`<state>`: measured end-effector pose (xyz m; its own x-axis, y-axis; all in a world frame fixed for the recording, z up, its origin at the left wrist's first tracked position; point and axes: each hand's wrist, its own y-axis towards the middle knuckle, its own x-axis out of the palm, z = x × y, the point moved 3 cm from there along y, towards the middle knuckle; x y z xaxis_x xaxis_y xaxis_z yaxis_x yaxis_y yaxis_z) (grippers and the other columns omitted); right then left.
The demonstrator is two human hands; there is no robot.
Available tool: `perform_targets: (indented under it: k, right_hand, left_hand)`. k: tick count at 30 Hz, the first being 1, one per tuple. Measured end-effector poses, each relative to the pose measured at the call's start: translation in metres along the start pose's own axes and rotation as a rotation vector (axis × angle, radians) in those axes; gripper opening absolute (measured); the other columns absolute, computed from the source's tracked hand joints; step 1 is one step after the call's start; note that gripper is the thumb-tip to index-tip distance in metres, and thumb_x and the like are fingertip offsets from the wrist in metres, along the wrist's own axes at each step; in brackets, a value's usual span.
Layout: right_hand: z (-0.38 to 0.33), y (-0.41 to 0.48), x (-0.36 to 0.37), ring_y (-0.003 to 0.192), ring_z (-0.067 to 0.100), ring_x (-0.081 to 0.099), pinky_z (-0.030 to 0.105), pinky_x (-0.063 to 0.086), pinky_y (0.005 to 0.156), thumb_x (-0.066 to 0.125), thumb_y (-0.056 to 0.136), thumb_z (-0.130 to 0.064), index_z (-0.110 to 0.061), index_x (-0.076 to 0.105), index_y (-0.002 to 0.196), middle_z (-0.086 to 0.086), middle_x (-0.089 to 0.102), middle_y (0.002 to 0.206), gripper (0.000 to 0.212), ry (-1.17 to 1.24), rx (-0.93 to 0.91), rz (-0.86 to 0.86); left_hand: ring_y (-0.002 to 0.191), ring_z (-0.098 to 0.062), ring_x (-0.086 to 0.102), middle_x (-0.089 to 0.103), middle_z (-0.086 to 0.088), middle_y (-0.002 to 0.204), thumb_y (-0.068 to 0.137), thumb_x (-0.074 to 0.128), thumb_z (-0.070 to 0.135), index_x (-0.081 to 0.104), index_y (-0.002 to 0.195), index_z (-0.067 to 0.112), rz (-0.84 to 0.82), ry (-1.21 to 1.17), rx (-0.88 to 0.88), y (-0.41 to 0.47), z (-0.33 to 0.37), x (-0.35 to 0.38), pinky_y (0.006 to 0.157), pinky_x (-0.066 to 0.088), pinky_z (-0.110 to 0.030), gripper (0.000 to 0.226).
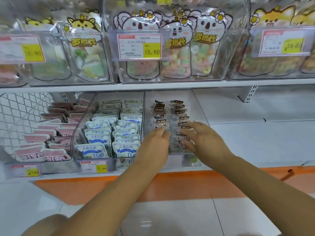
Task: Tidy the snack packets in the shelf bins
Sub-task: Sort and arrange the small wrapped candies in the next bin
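A single head-worn camera looked forward and slightly down at the lower shelf [255, 133], close enough that the clear bin [148, 99] filled mid-frame.

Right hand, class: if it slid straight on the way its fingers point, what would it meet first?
The right hand points up-left into the clear bin; it would likely meet the brown-labelled clear packets right at its fingertips, though contact is unclear.

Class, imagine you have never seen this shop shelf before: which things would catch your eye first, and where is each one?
Probably the two bare hands, left hand and right hand, reaching into the clear lower bin of brown-labelled packets. Next, the cartoon koala candy bags on the upper shelf, beside a yellow 16.80 price tag. Blue-and-white packets fill the bin left of the hands.
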<state>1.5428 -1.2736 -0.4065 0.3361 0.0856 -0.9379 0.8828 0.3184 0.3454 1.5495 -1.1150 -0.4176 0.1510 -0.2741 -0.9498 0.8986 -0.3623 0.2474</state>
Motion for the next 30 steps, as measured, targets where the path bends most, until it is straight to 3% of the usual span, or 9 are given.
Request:
perform_targets:
  k: [2, 6, 10, 13, 16, 21, 26, 28, 30]
  right_hand:
    - [-0.01, -0.021, 0.0, 0.107, 0.031, 0.063, 0.038, 0.051, 0.09, 0.057, 0.089, -0.029, -0.011, 0.071, 0.108, 0.012, 0.067, 0.113, 0.03, 0.03, -0.017, 0.076]
    - [-0.023, -0.043, 0.019, 0.119, 0.035, 0.057, 0.048, 0.05, 0.092, 0.017, 0.101, -0.037, -0.005, 0.064, 0.12, 0.014, 0.063, 0.123, 0.06, -0.064, -0.059, -0.029]
    - [-0.01, -0.028, 0.036, 0.129, 0.045, 0.044, 0.053, 0.046, 0.098, -0.003, 0.099, -0.049, 0.004, 0.052, 0.131, 0.025, 0.052, 0.134, 0.083, -0.046, 0.007, -0.277]
    - [-0.008, -0.019, 0.042, 0.146, 0.036, 0.005, 0.049, 0.015, 0.118, -0.037, 0.06, -0.072, -0.006, 0.015, 0.151, 0.017, 0.008, 0.159, 0.124, 0.063, -0.003, -0.431]
    - [-0.005, -0.011, 0.045, 0.147, 0.028, -0.009, 0.046, 0.001, 0.12, -0.037, 0.035, -0.08, -0.014, 0.001, 0.152, 0.009, -0.008, 0.16, 0.141, 0.163, 0.085, -0.532]
    - [-0.012, -0.01, 0.04, 0.147, 0.028, -0.009, 0.044, -0.004, 0.117, -0.026, 0.046, -0.07, -0.013, 0.003, 0.153, 0.009, -0.006, 0.16, 0.124, 0.219, 0.16, -0.499]
    - [-0.017, -0.021, 0.037, 0.147, 0.029, -0.005, 0.043, 0.001, 0.118, -0.043, 0.06, -0.064, -0.013, 0.014, 0.152, 0.01, 0.005, 0.16, 0.12, 0.122, 0.114, -0.351]
    - [-0.019, -0.025, 0.037, 0.148, 0.027, -0.003, 0.041, -0.001, 0.117, -0.031, 0.074, -0.064, -0.015, 0.019, 0.151, 0.007, 0.01, 0.16, 0.105, 0.132, 0.132, -0.324]
    - [-0.022, -0.029, 0.032, 0.147, 0.029, 0.012, 0.045, 0.01, 0.117, -0.016, 0.09, -0.056, -0.013, 0.034, 0.147, 0.01, 0.026, 0.156, 0.086, 0.094, 0.14, -0.263]
  left_hand:
    - [0.14, -0.021, 0.03, 0.031, -0.006, 0.153, 0.1, 0.041, 0.019, 0.04, 0.143, 0.012, 0.024, -0.084, -0.002, -0.013, 0.003, 0.0, 0.114, 0.023, -0.03, 0.043]
    - [0.148, -0.019, -0.004, 0.001, -0.007, 0.161, 0.103, 0.024, 0.037, 0.009, 0.153, 0.011, -0.153, 0.027, 0.019, -0.034, 0.007, 0.01, 0.115, -0.012, -0.03, 0.057]
    - [0.144, -0.022, -0.022, -0.019, -0.01, 0.158, 0.1, 0.012, 0.051, -0.008, 0.152, 0.01, -0.28, 0.111, -0.016, -0.034, 0.004, 0.018, 0.118, -0.011, -0.039, 0.068]
    - [0.141, -0.024, -0.028, -0.025, -0.013, 0.155, 0.098, 0.009, 0.056, -0.011, 0.151, 0.008, -0.354, 0.136, -0.051, -0.032, 0.003, 0.023, 0.118, -0.011, -0.043, 0.074]
    - [0.139, -0.027, -0.031, -0.028, -0.016, 0.154, 0.098, 0.01, 0.056, -0.012, 0.15, 0.007, -0.369, 0.144, -0.07, -0.026, 0.004, 0.025, 0.117, -0.014, -0.045, 0.075]
    - [0.141, -0.027, -0.028, -0.023, -0.016, 0.155, 0.1, 0.016, 0.052, -0.009, 0.151, 0.005, -0.317, 0.124, -0.04, -0.027, 0.005, 0.027, 0.116, -0.016, -0.042, 0.073]
    - [0.144, -0.024, -0.022, -0.016, -0.013, 0.158, 0.1, 0.02, 0.049, -0.007, 0.152, 0.008, -0.223, 0.082, -0.001, -0.029, 0.003, 0.026, 0.112, -0.02, -0.035, 0.071]
    - [0.145, -0.022, -0.02, -0.014, -0.011, 0.159, 0.1, 0.02, 0.047, -0.006, 0.152, 0.009, -0.179, 0.061, 0.032, -0.03, 0.003, 0.024, 0.112, -0.02, -0.034, 0.069]
    - [0.146, -0.022, -0.017, -0.012, -0.009, 0.159, 0.1, 0.023, 0.044, -0.003, 0.152, 0.009, -0.113, 0.025, 0.047, -0.034, 0.003, 0.02, 0.112, -0.019, -0.034, 0.068]
